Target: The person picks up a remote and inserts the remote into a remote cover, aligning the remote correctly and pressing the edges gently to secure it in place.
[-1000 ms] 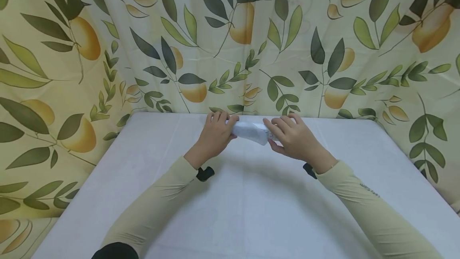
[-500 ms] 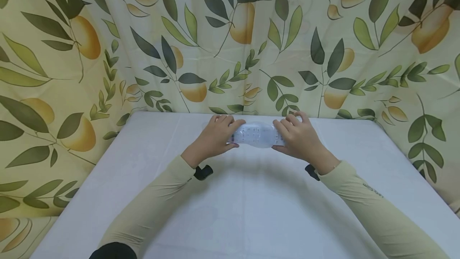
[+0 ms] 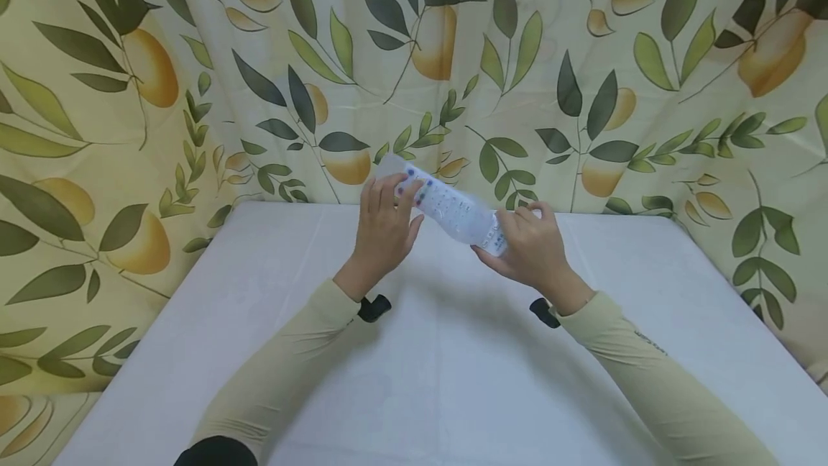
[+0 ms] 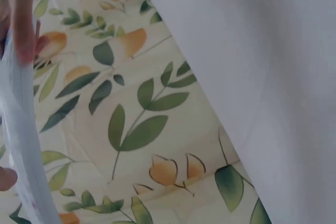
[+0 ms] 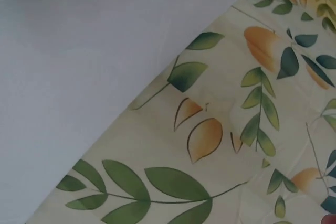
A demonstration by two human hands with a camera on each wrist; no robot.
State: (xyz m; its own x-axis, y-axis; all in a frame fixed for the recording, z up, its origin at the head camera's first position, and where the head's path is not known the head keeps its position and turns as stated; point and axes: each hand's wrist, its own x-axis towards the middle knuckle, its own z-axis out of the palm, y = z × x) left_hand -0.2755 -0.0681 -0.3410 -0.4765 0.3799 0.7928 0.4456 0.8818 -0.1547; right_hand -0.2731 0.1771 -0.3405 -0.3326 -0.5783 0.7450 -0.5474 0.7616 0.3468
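Right hand (image 3: 533, 247) is gripping a packet (image 3: 454, 213); left hand (image 3: 383, 225) is touching it, thumb apart. Lifting is appearing done, handling unfinished.

Soft light, diffuse shadows on the white table (image 3: 414, 380), dimmer, blurrier wrist views

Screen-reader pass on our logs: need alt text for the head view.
A person's right hand grips the lower end of a pale printed packet, tilted above a white table, while the left hand touches its upper end. Behind the table hangs a curtain printed with leaves and yellow-orange fruit.
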